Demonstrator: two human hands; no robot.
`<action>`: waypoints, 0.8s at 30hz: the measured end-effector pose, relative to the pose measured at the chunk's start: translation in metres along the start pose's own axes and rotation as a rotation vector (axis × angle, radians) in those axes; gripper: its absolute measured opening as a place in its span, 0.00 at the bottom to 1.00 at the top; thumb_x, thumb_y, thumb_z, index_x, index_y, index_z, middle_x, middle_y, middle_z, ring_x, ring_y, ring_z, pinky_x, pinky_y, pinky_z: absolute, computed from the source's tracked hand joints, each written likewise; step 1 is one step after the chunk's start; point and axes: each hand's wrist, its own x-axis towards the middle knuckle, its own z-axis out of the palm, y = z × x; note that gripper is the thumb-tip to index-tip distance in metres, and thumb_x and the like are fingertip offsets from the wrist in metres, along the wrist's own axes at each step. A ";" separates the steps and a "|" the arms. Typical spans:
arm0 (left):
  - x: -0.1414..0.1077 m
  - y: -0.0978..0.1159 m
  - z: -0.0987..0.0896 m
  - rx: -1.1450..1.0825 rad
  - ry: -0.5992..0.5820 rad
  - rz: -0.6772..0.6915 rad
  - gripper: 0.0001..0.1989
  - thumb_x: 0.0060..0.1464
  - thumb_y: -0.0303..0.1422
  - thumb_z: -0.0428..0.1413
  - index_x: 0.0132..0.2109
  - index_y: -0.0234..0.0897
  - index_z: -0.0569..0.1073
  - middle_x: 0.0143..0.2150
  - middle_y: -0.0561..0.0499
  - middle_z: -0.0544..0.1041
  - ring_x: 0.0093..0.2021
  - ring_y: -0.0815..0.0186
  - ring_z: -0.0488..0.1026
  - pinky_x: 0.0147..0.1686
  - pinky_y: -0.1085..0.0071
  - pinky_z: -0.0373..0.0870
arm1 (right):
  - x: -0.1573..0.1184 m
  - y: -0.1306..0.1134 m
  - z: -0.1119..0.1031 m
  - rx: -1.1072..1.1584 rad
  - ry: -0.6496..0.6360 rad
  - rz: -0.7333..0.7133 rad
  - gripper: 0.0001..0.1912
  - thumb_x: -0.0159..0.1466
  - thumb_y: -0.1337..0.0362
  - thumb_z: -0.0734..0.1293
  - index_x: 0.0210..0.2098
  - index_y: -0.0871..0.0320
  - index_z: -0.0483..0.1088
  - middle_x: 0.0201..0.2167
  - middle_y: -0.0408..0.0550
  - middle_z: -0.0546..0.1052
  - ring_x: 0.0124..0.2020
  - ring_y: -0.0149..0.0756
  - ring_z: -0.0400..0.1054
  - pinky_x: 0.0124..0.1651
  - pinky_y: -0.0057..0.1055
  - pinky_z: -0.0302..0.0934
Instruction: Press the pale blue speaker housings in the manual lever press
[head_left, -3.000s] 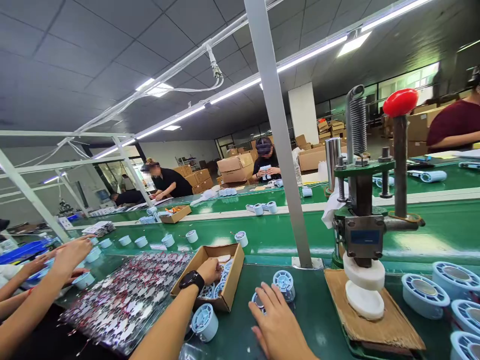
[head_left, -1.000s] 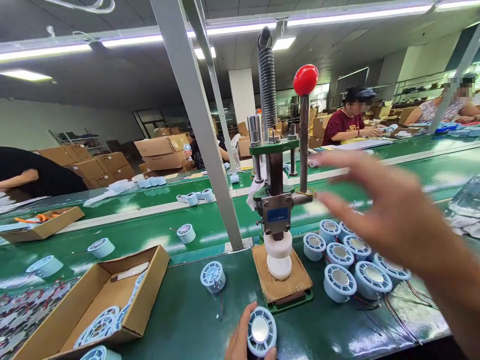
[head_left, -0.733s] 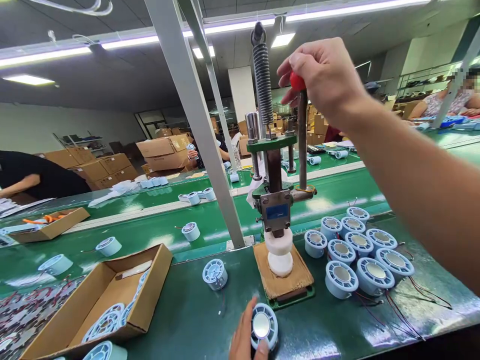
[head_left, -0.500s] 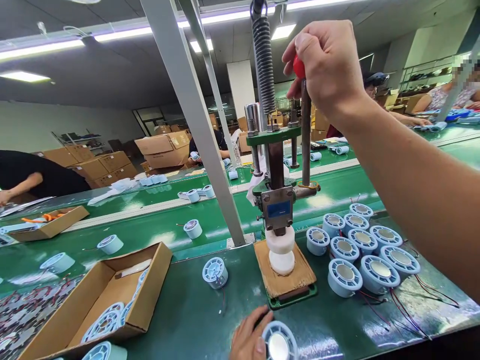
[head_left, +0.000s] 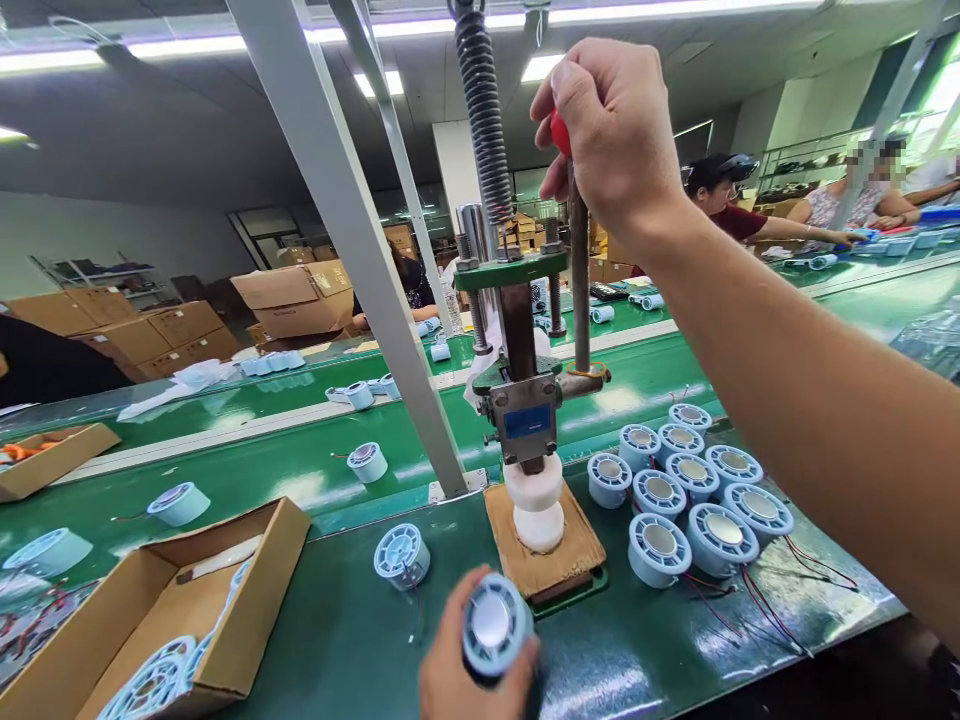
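My right hand (head_left: pixel 615 130) is closed round the red knob (head_left: pixel 560 132) at the top of the press lever. At the bottom centre, my left hand (head_left: pixel 469 650) grips a light blue round housing (head_left: pixel 495 622) with a silver disc facing up. That hand is slightly blurred, just in front of the press base. The hand press (head_left: pixel 528 420) carries a white upper pad (head_left: pixel 533 483) above a white lower pad (head_left: pixel 539 526) on a brown board (head_left: pixel 570 560). Left of the base stands another blue housing (head_left: pixel 402 556), with a wire trailing from it.
Several blue housings with silver discs (head_left: pixel 660 541) stand right of the press, wires towards me. A cardboard box (head_left: pixel 262 620) holding blue rings lies at left. A grey post (head_left: pixel 352 200) rises behind the bench. Other people sit beyond the green conveyor (head_left: pixel 300 492).
My left hand has taken hold of the blue housing and raised it towards the press base. My right hand stays on the knob. The camera view has shifted to the right.
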 end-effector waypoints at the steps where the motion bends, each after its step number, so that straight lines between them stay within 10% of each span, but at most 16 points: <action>1: 0.015 0.012 0.000 -0.033 0.026 -0.061 0.27 0.43 0.40 0.64 0.52 0.41 0.72 0.46 0.47 0.81 0.44 0.54 0.78 0.46 0.60 0.75 | 0.000 0.000 0.000 -0.013 0.002 0.000 0.20 0.67 0.65 0.51 0.36 0.73 0.71 0.29 0.42 0.76 0.19 0.13 0.65 0.20 0.16 0.43; 7: 0.075 0.057 0.021 -0.224 0.031 -0.057 0.26 0.37 0.33 0.65 0.47 0.36 0.72 0.42 0.47 0.80 0.41 0.58 0.76 0.45 0.61 0.71 | -0.001 -0.005 0.002 -0.017 0.027 0.074 0.19 0.69 0.67 0.53 0.36 0.71 0.72 0.28 0.40 0.74 0.18 0.13 0.66 0.20 0.14 0.45; 24: 0.068 0.051 0.082 -0.281 0.077 0.005 0.25 0.45 0.39 0.64 0.51 0.38 0.72 0.47 0.45 0.78 0.47 0.55 0.75 0.50 0.59 0.69 | -0.001 -0.003 0.000 -0.062 -0.015 0.047 0.20 0.71 0.66 0.51 0.38 0.70 0.71 0.30 0.37 0.74 0.18 0.09 0.65 0.20 0.10 0.45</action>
